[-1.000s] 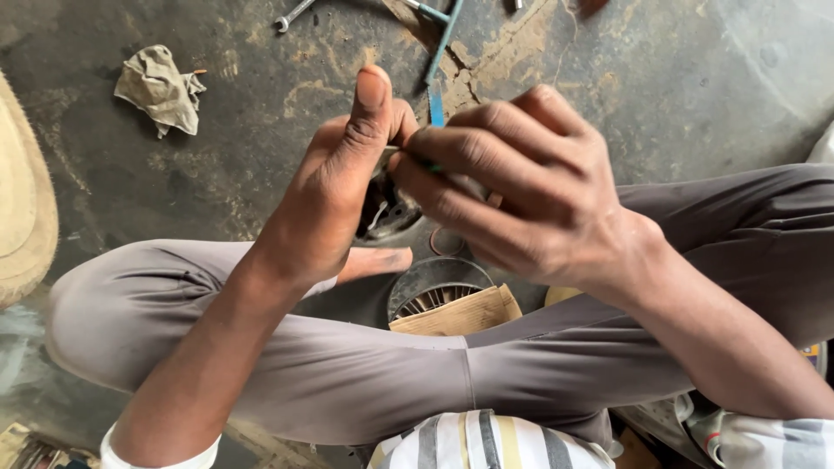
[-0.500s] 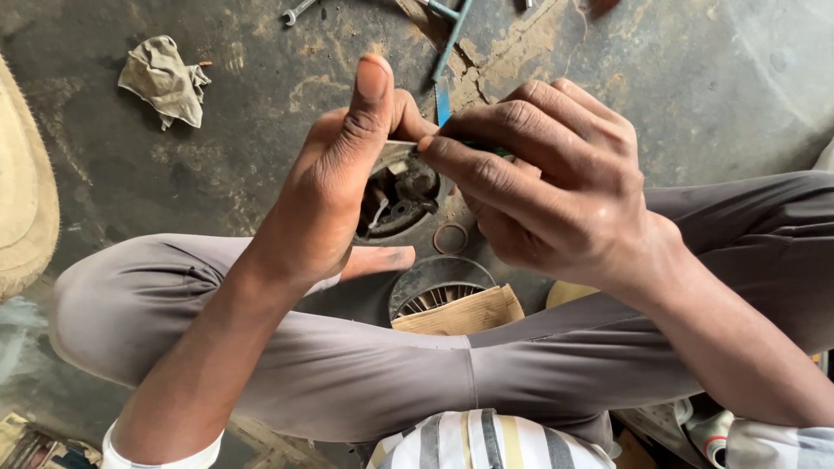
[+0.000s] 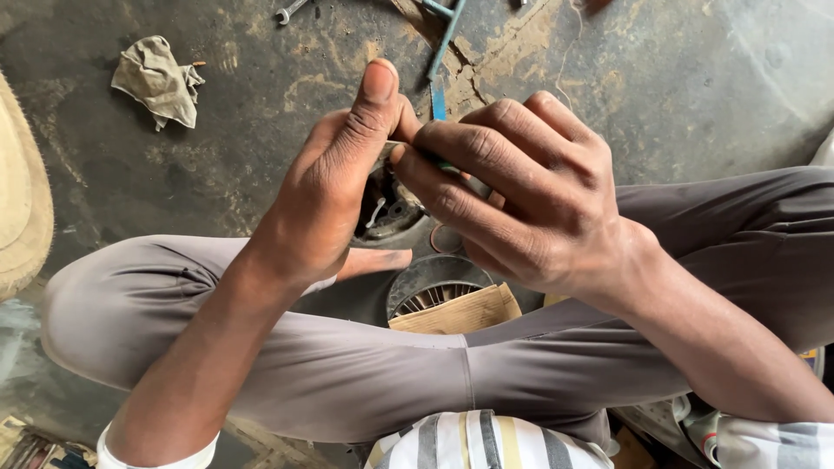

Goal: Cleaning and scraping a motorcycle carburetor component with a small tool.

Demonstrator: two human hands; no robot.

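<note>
— Progress? Hard to judge: left hand (image 3: pixel 334 200) cupped around a small metal part (image 3: pixel 387 208), thumb up; right hand (image 3: pixel 521 195) pinching a thin green-handled tool (image 3: pixel 447 165) against it, above the lap.

— Packaging? Only a tan cardboard piece (image 3: pixel 456 311) over a round grille (image 3: pixel 430 287), between the legs; crumpled rag (image 3: pixel 156 78) on the floor (image 3: pixel 695 78).

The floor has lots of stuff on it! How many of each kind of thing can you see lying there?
Crumpled rag: 1
Spanner: 1
Blue-handled tool: 1
Round ribbed metal part: 1
Piece of cardboard: 1
Total: 5
The left hand and right hand hold a small metal part above the floor; not counted.
</note>
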